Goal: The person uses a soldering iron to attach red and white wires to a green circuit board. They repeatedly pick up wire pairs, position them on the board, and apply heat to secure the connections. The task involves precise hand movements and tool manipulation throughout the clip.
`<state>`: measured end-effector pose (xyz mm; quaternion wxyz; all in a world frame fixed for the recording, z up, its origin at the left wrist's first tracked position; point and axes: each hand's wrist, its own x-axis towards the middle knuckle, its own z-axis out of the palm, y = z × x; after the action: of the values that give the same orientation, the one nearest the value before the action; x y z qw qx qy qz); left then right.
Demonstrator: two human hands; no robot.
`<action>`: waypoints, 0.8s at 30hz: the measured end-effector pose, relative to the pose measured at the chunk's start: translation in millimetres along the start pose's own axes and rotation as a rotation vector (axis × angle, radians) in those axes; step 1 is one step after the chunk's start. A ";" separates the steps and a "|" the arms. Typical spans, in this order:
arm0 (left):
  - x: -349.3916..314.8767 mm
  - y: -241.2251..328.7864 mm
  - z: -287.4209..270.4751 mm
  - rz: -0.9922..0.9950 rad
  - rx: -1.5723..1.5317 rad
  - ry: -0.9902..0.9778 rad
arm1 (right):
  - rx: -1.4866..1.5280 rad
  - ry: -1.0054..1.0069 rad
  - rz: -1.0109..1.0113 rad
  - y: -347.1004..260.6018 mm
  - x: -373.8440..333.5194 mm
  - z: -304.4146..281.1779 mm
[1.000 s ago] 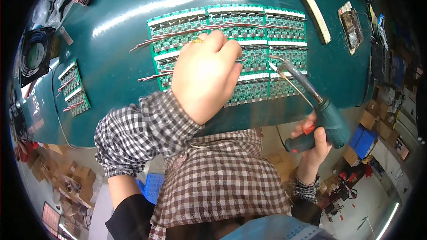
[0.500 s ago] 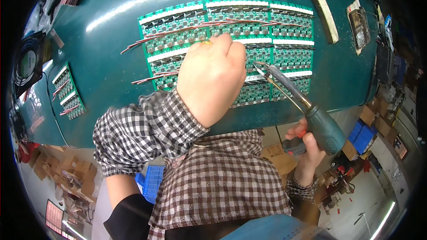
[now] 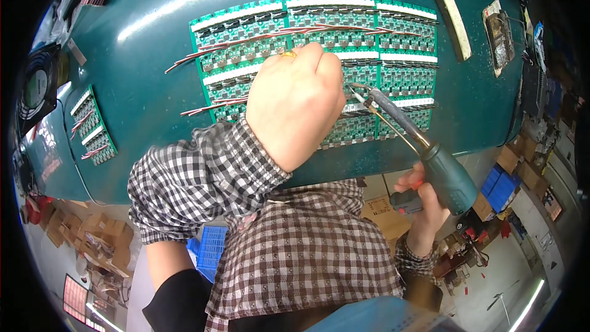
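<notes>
My left hand (image 3: 295,107) stayed clenched on the panel of green circuit boards (image 3: 319,61) on the bench (image 3: 153,37), while my right hand (image 3: 424,209), gripping the soldering iron (image 3: 424,154), had brought its tip closer to my knuckles.

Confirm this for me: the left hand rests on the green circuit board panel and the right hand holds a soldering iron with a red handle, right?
Not quite. In the head view the soldering iron in the right hand has a dark green handle, not red. The left hand does rest on the green circuit board panel.
</notes>
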<state>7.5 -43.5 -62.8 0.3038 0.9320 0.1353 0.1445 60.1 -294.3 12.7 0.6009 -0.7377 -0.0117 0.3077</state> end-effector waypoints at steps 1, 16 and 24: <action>0.1 0.3 -0.2 0.002 -0.004 0.002 | 0.000 -0.015 -0.008 0.4 -0.2 -1.0; 0.7 -1.6 1.8 0.002 -0.044 0.013 | -0.061 -0.041 -0.031 -1.4 1.3 3.6; 1.6 -1.6 -0.8 -0.012 -0.050 0.008 | -0.074 -0.053 -0.004 -3.6 1.5 2.6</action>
<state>8.4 -41.3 -62.8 0.3275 0.9226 0.1383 0.1499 61.3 -290.4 15.0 0.5734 -0.7509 -0.0404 0.3251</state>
